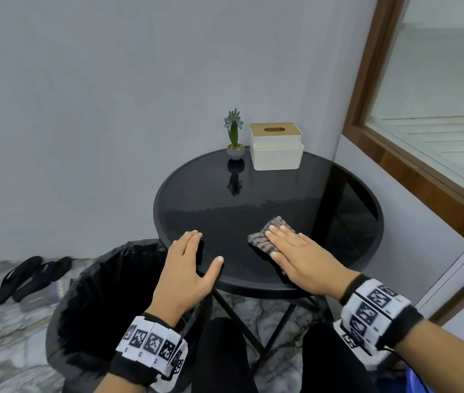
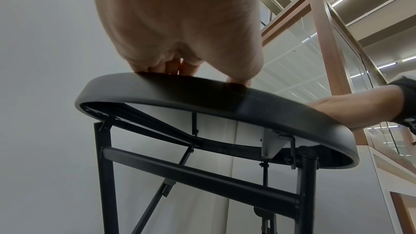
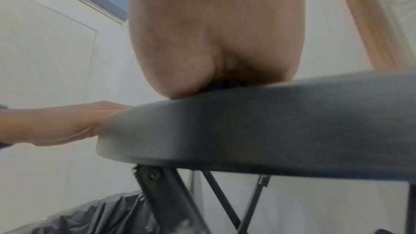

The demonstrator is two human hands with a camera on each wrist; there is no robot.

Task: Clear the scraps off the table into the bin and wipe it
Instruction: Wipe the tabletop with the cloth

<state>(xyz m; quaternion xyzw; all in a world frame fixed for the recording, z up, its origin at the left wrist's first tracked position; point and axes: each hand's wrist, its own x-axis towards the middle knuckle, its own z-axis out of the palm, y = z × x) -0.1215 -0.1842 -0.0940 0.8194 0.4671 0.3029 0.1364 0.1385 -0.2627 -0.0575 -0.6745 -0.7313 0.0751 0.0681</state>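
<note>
Nearest the lens, two marker-banded wrists reaching over the near rim of the tabletop (image 1: 338, 194), round, black and glossy. Right hand (image 1: 301, 259) laid flat, fingers straight and together, pressing a purple-grey knitted cloth (image 1: 270, 231) onto the glass just inside the near rim; cloth poking out beyond the fingertips (image 1: 279, 229) toward the tabletop's centre and to their left, the rest hidden under the palm. Left hand (image 1: 188, 268) spread and relaxed, holding nothing, fingers resting at the near-left rim with the thumb angled toward the cloth; same contact seen from the left wrist view, fingertips (image 2: 171, 67) on the rim. Bin (image 1: 97, 293), lined with a black bag, standing on the floor directly below that near-left rim, mouth open under the left hand. No scraps visible anywhere on the glass, so clearing judged done and wiping judged the step in hand. Deciding relation: cloth under the right hand, unwiped glass stretching away toward the far rim, where a small potted plant (image 1: 235, 140) and a white tissue box (image 1: 276, 146) stand side by side. Long reach of the stroke therefore away from the near rim and across; right hand far nearer the cloth. Likely risk: nudging plant or box at the far rim.
</note>
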